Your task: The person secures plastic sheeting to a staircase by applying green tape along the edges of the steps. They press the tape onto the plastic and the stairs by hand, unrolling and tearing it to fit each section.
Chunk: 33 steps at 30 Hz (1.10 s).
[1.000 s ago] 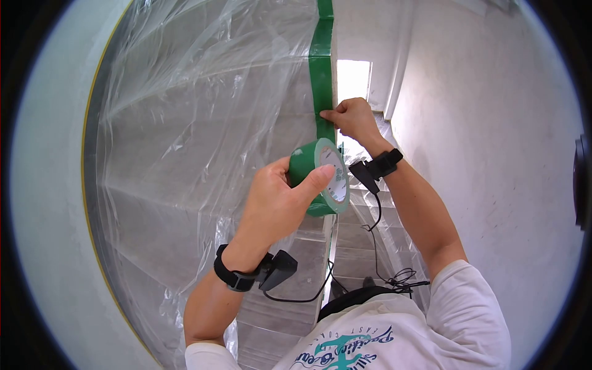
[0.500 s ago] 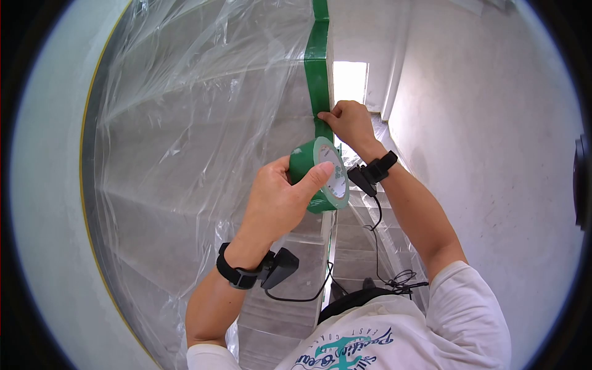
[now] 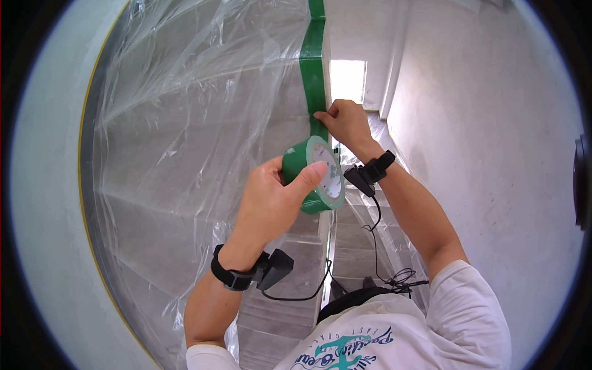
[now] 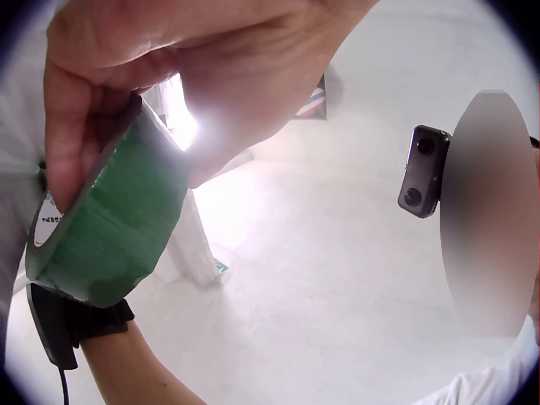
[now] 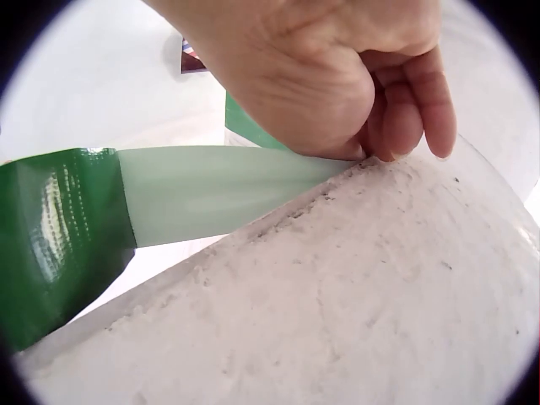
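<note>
My left hand [image 3: 265, 203] grips a roll of green tape [image 3: 296, 161], its thumb on the printed core and its fingers around the back. From the roll, a pale-backed stretch of tape [image 5: 194, 192] runs to my right hand [image 3: 349, 126], seen in the right wrist view. The right thumb lies on the green tape strip [image 3: 315, 89] at the wall's edge, with the other fingers curled by the edge's outer side. That strip runs away from me along the border of clear plastic sheeting [image 3: 179, 154]. The left wrist view shows the green roll [image 4: 122, 221] close up.
Sheeting covers the stairs on the left, beside a curved wall [image 3: 46, 185]. Right of the rough white ledge [image 5: 354, 278], the stairwell drops past a bright window [image 3: 347, 80]. Black cables [image 3: 404, 280] hang near my waist. A white wall [image 3: 481, 154] stands at right.
Both hands and the roll shift slightly left in the head view, as does the taped edge. The left hand keeps its hold on the roll, and the right thumb stays on the strip.
</note>
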Tool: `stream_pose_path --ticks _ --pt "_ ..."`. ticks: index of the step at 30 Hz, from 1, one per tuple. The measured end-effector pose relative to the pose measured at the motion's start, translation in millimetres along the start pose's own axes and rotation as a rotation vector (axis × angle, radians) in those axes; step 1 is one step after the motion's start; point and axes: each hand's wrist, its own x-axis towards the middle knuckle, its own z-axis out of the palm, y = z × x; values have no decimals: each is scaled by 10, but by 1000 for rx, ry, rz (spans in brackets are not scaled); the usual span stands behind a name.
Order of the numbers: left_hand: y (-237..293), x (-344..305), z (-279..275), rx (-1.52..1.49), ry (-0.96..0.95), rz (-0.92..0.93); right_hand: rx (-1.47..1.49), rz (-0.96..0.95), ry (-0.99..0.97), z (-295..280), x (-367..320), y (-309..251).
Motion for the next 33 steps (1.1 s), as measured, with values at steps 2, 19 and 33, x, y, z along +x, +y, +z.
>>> stream_pose_path --ticks 2,19,33 --pt "1 3 1 -8 6 -2 29 0 4 11 14 -2" --pt "36 99 -48 11 -8 45 -347 5 -321 -232 198 -168" --pt "94 73 19 -43 -6 21 -296 -169 -207 -292 209 -27"
